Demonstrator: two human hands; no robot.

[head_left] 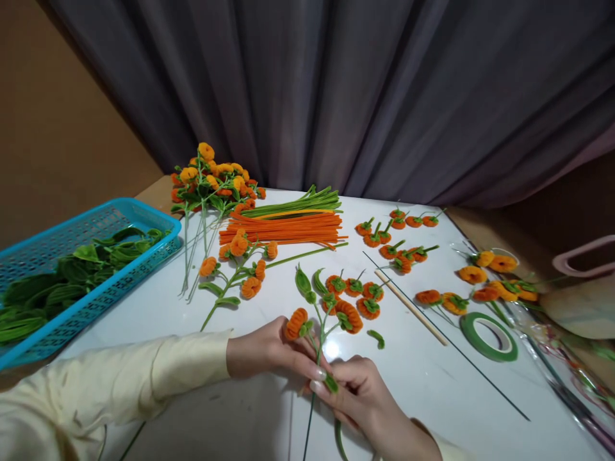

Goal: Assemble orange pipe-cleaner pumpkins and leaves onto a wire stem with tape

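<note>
Near the table's front edge, my left hand (283, 351) pinches the stem of a small branch (319, 333) bearing orange pipe-cleaner fruits and green leaves. My right hand (358, 390) is closed on the same stem just below, its thumb tip touching my left thumb. A small green leaf piece (331, 383) sticks out between the thumbs. Below the hands the thin dark wire of the stem runs down, and a green strip (339, 440) hangs under my right hand. Several loose orange fruits (369, 308) lie just beyond the branch, and a finished-looking branch (230, 282) lies to the left.
A blue basket (139, 269) of green leaves stands left. Behind lie bunched orange flowers (206, 152), orange pipe cleaners (288, 229) and green ones (288, 205). To the right are a wooden stick (410, 307), a long wire (480, 371), green tape (468, 333) and more fruits (472, 274).
</note>
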